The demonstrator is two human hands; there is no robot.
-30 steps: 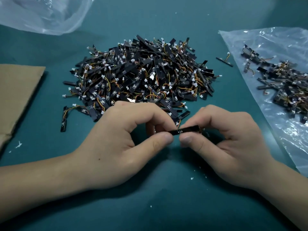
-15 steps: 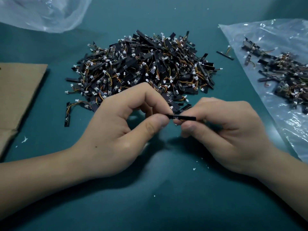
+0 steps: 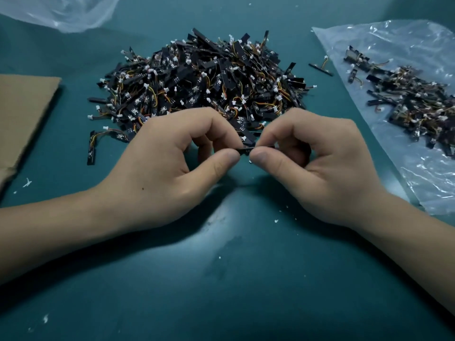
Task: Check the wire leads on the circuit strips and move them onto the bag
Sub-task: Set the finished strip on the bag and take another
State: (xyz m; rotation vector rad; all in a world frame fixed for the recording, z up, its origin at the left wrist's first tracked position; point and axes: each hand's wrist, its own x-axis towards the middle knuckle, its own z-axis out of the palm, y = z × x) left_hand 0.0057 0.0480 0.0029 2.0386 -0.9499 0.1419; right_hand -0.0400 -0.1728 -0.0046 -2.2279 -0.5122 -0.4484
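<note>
L hand [image 3: 157, 168] and R hand [image 3: 320, 168] meet thumb to thumb over the middle of the surface [image 3: 221, 279], both w/ fingers curled. Each pinches one end of a single black circuit strip [image 3: 246, 150] btwn thumb and forefinger, L hand on its left end and R hand on its right. The strip lies roughly level. Only a short bit shows btwn the two thumbs; the rest is hidden by fingertips, and its wire lead can't be made out. The forearms come in from the near edge, one from each side.

Just beyond the knuckles, toward the far edge, sits the big pile of strips [image 3: 204, 82]: black boards tangled w/ orange and yellow wires and white plugs. Its near rim is right behind the held strip; can't tell if it touches the fingers.

The clear bag [image 3: 394, 45] lies flat along the right edge, carrying a smaller heap of strips [image 3: 413, 102], well apart from R hand. One loose strip [image 3: 320, 69] lies on the surface btwn pile and bag, just beside the bag's left border. Another stray strip [image 3: 91, 150] w/ its lead lies left of the pile, beyond L hand.

Brown cardboard [image 3: 22, 112] sits at the left edge. A second crumpled plastic sheet [image 3: 61, 11] is at the far left corner. White crumbs [image 3: 276, 220] are scattered around the hands.
</note>
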